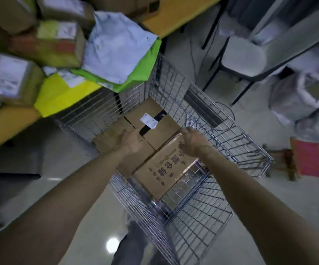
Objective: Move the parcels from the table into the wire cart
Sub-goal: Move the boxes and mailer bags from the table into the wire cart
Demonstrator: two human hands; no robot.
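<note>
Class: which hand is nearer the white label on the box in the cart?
Left. The left hand is just short of the label, to its left; the right hand is farther right, by the printed box's corner.

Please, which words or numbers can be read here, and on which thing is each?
Printed box: large Chinese characters, upside down, too blurred to quote.
White label on the other box: too small.
Parcel labels on the table: blurred.

Parcels [59, 41] blurred (labels [7, 75] unreadable), table [7, 127] cut off
</note>
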